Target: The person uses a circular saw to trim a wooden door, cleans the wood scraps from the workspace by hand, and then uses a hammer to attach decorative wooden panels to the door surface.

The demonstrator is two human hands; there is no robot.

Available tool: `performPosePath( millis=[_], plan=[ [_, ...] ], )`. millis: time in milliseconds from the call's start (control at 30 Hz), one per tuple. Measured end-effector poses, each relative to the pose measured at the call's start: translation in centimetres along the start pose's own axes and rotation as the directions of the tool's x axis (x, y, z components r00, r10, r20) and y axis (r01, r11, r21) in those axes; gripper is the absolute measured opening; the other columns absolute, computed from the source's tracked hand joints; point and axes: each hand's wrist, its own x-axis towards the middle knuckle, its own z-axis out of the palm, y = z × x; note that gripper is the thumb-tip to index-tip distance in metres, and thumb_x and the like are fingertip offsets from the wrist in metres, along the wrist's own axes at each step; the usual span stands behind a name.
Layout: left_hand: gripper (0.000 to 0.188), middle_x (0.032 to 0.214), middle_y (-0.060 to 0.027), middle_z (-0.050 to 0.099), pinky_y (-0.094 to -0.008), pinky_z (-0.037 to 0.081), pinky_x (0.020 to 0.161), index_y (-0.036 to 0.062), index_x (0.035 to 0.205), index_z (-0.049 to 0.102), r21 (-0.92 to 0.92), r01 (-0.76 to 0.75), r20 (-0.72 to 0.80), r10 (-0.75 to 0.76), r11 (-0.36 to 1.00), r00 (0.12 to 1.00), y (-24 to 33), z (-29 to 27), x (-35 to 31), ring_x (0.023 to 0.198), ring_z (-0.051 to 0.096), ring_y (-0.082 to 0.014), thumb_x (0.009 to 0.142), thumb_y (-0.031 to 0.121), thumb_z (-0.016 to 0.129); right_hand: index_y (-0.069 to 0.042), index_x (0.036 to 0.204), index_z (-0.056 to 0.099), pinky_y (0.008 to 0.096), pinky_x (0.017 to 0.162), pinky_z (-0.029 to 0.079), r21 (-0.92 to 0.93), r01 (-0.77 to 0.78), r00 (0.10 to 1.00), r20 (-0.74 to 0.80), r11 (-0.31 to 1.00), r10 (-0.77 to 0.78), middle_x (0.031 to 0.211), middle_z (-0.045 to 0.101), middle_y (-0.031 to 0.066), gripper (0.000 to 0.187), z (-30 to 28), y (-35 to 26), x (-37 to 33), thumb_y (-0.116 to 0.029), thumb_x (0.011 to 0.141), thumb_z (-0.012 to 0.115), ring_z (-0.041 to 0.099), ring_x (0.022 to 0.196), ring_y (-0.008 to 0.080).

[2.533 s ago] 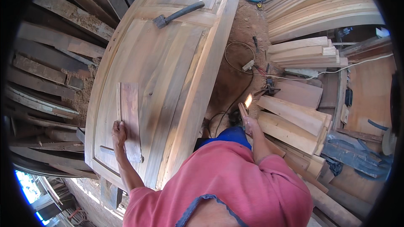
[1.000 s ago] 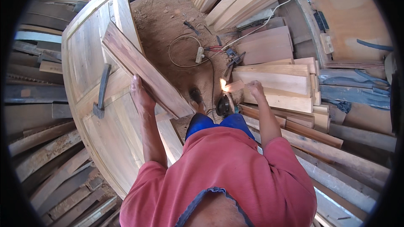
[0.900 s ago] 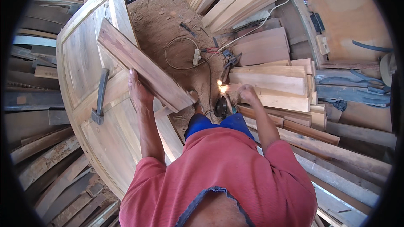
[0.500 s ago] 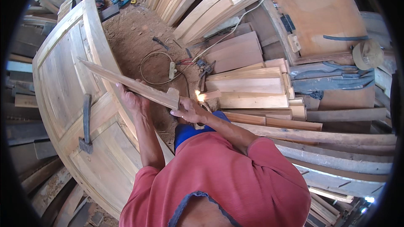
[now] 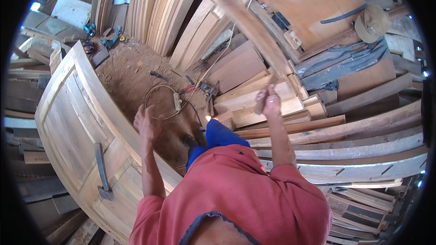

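Observation:
My right hand (image 5: 271, 103) is raised on the right and closed around the lower end of a wooden strip (image 5: 256, 31). Motion blurs the strip, which slants up and away over the stacked boards. A small wooden piece (image 5: 260, 105) shows beside the fingers; whether it is part of the strip I cannot tell. Held over the dirt floor beside the door's edge, my left hand (image 5: 147, 124) is empty, its fingers apart. The panelled wooden door (image 5: 68, 109) lies to my left, with a dark-handled hammer (image 5: 101, 168) resting on it.
Stacked boards (image 5: 259, 109) crowd the right side, below a cap (image 5: 371, 23). On the dirt floor (image 5: 122, 75) lie a coiled cable (image 5: 154, 91), a power strip (image 5: 177, 102) and a small bright glow (image 5: 208, 118) near my knee. Power tools (image 5: 109, 41) sit far left.
My left hand has let go of the wooden strip. My right hand has swung it from over the door to the right, above the stacked boards. The view has shifted somewhat.

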Motion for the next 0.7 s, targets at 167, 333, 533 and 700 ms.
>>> performPosePath(
  millis=[167,333,533,700],
  plan=[
    [0.077,0.162,-0.0318,0.014,-0.0671,0.016,0.116,0.0129,0.147,0.042,0.141,0.450,0.033,-0.459,0.882,0.888,-8.8,5.1,-3.0,0.151,0.011,-0.0480,0.084,0.044,0.074,-0.011,0.078,0.051,0.0318,0.057,0.047,0.099,0.214,0.942,-0.284,0.972,-0.179,0.061,0.049,0.0027,0.036,-8.4,-8.2,2.3,-0.031,0.107,0.042,0.049,0.056,0.0176],
    [0.073,0.163,-0.0331,0.007,-0.0727,0.013,0.113,0.0138,0.142,0.050,0.385,0.321,0.053,-0.369,0.865,0.928,-6.4,5.7,-5.1,0.152,0.006,-0.0500,0.081,0.048,0.073,-0.012,0.083,0.050,0.0344,0.055,0.049,0.206,0.322,0.789,-0.598,0.924,-0.142,0.064,0.053,0.0042,0.026,-18.5,-12.1,5.0,-0.024,0.104,0.040,0.053,0.057,0.0205],
    [0.046,0.163,-0.0339,0.004,-0.0668,0.015,0.117,0.0132,0.119,0.066,0.463,0.333,0.072,-0.409,0.822,0.910,-5.8,5.5,-4.5,0.152,0.006,-0.0506,0.083,0.041,0.070,-0.007,0.095,0.055,0.0382,0.070,0.059,0.477,0.538,0.700,-0.712,0.695,-0.053,0.084,0.060,0.0070,0.018,-24.4,-11.3,7.5,-0.025,0.097,0.054,0.062,0.078,0.0242],
    [0.043,0.163,-0.0345,0.001,-0.0662,0.014,0.117,0.0132,0.118,0.066,0.493,0.308,0.103,-0.406,0.814,0.908,-5.9,5.9,-4.3,0.151,0.005,-0.0514,0.084,0.039,0.068,-0.004,0.118,0.056,0.0414,0.076,0.062,0.703,0.489,0.859,-0.491,0.517,-0.144,0.097,0.063,0.0164,0.054,-31.0,-13.4,5.6,-0.050,0.091,0.064,0.064,0.091,0.0302]
  ],
)
